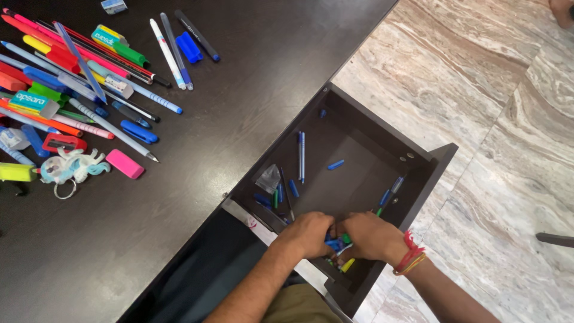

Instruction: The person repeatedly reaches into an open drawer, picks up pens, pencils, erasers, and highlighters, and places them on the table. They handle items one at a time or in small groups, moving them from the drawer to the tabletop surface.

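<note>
dark drawer (pixel 418 170) holds both hands, left hand (pixel 309 233) and right hand (pixel 371 236), together clutching small pens (pixel 338 244).

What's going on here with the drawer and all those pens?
A person is bent over an open dark drawer, both hands down in its near corner. The left hand and right hand are closed together around a small bunch of pens, blue, green and yellow. More pens and caps lie loose in the drawer. On the desk beside it sits a big pile of stationery.
</note>
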